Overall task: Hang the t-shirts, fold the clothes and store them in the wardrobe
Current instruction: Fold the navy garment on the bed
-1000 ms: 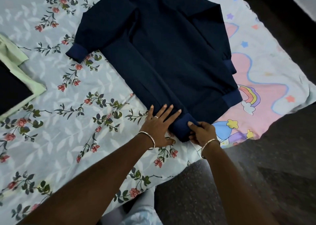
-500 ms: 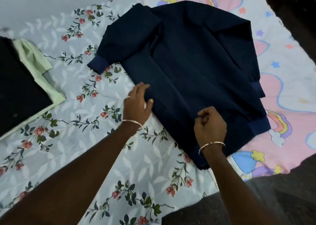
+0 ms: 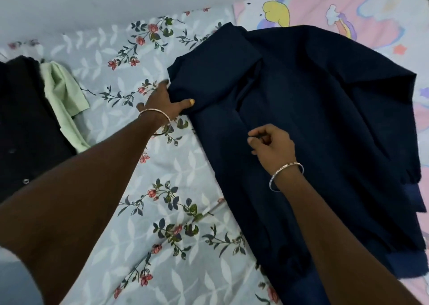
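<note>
A dark navy sweatshirt (image 3: pixel 313 123) lies spread on the bed, its right side folded in. My left hand (image 3: pixel 164 103) grips the end of its left sleeve (image 3: pixel 209 72), thumb on top of the cloth. Over the middle of the sweatshirt's body is my right hand (image 3: pixel 271 144), fingers curled and pinched together. Whether it pinches the fabric I cannot tell. Both wrists wear a bangle.
The bed has a grey floral sheet (image 3: pixel 162 200) and a pink cartoon sheet (image 3: pixel 348 10) at the far right. A black garment (image 3: pixel 25 128) lies on a pale green one (image 3: pixel 65 96) at the left. A white wall (image 3: pixel 116 0) runs behind the bed.
My left hand has moved from the sweatshirt's side edge up to the left sleeve end and taken hold of it. My right hand slid further up the body. The camera moved closer.
</note>
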